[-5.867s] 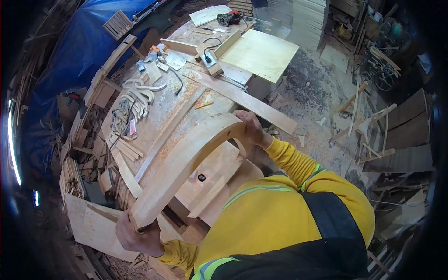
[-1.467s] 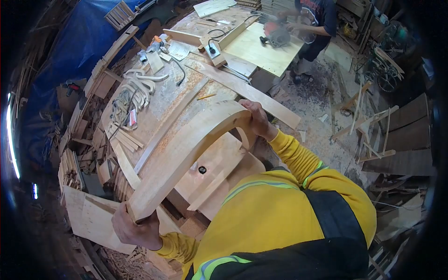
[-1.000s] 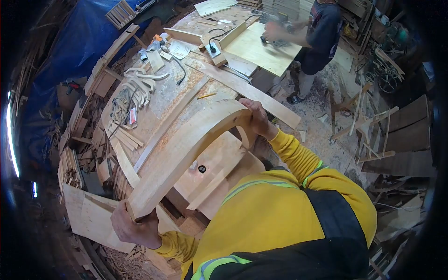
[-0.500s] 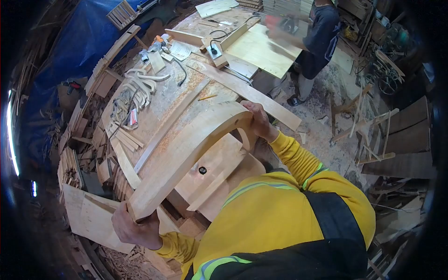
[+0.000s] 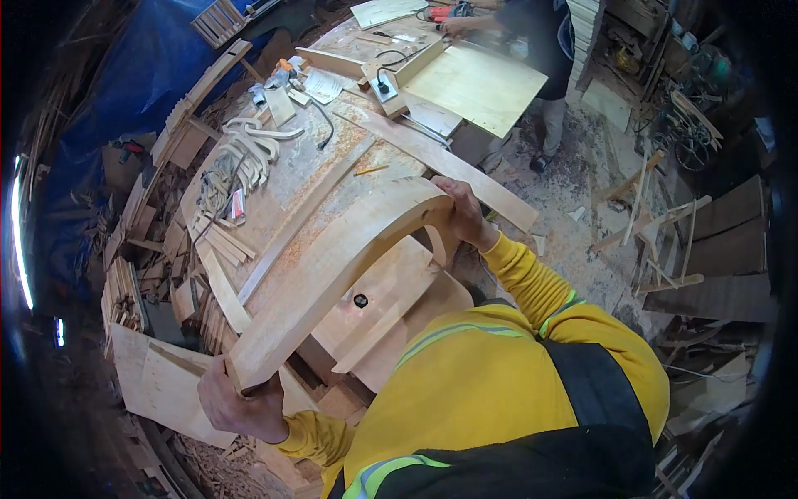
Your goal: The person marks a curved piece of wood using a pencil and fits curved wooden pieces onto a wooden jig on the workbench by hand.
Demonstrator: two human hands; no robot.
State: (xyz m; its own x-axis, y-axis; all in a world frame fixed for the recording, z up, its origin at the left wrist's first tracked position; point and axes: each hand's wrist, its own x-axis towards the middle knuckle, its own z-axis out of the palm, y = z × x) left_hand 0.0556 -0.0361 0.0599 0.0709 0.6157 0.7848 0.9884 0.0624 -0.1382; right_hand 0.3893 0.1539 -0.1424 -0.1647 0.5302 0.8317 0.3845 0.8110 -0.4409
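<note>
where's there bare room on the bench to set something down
The plywood sheet looks bare, bordered by the upright rail and the co-worker. Dusty tabletop is open between the curved pieces and the long narrow strip. It's crowded around the thin slats, the curved pieces and the power socket.

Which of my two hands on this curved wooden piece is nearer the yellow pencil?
The right hand, gripping the curved piece at its bend. The left hand holds the straighter end, well away from the pencil.
</note>
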